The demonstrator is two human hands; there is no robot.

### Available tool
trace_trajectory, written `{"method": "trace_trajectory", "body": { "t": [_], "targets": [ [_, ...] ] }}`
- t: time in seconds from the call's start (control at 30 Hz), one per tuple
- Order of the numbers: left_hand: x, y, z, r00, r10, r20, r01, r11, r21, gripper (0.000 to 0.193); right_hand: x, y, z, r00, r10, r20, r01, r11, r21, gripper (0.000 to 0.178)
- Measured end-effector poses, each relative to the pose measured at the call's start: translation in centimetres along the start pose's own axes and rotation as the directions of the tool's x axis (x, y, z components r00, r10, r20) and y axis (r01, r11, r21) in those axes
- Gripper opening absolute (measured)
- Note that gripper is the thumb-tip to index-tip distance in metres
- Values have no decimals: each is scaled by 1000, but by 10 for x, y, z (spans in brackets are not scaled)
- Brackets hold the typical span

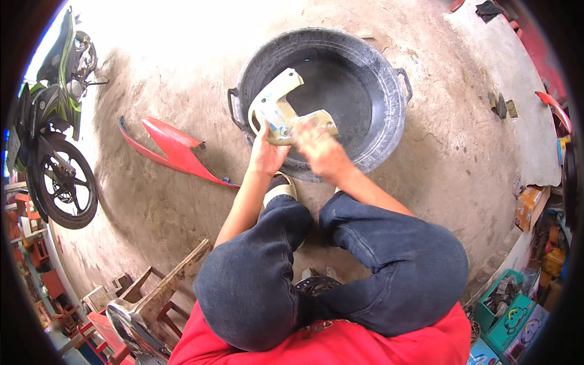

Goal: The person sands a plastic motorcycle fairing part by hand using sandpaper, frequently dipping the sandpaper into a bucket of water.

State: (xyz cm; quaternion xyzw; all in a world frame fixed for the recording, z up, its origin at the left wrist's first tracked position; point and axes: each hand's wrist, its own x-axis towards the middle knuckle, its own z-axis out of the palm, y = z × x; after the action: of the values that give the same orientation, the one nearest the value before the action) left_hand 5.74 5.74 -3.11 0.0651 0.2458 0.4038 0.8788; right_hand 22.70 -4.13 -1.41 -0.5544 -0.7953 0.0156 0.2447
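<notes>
My left hand [267, 152] grips the lower left edge of a curved, cream-coloured motorcycle body panel [274, 97] with bluish patches and small holes. The panel is tilted over the near left part of a large black tub [389, 115], which has a handle on each side. Lying over the panel's lower right part is my right hand [319, 152]. Its fingers are smeared by motion, so whether anything is under them is hidden.
A red motorcycle panel [176, 146] lies on the concrete floor left of the tub. Further left stands a motorcycle [61, 176]. Wooden pieces [173, 274] are at the lower left. Green boxes [505, 310] and a cardboard box [530, 207] are at the right.
</notes>
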Motion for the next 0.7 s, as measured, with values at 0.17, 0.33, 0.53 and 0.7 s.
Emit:
{"method": "trace_trajectory", "body": {
  "t": [0.17, 0.33, 0.53, 0.7],
  "targets": [
    [0, -3, -1, 1000, -2, 5, 2, 999, 52, 57, 19, 28, -10, 983, 154, -99, -155, 988, -8, 48],
    [-7, -1, -3, 998, -65, 18, 62, 989, 135, 57, 19, -4, -4, 997, -57, -56, 61, 995, 72, 47],
    [-7, -3, -1, 981, -158, 116, 146, 983, 110, 56, 34, 8, -2, 983, 161, -88, -157, 986, 48, 50],
    [-10, 2, -2, 992, -107, 61, 98, 987, 129, 57, 36, -13, -5, 999, 46, 14, -46, 997, 60, 49]
  ]
}}
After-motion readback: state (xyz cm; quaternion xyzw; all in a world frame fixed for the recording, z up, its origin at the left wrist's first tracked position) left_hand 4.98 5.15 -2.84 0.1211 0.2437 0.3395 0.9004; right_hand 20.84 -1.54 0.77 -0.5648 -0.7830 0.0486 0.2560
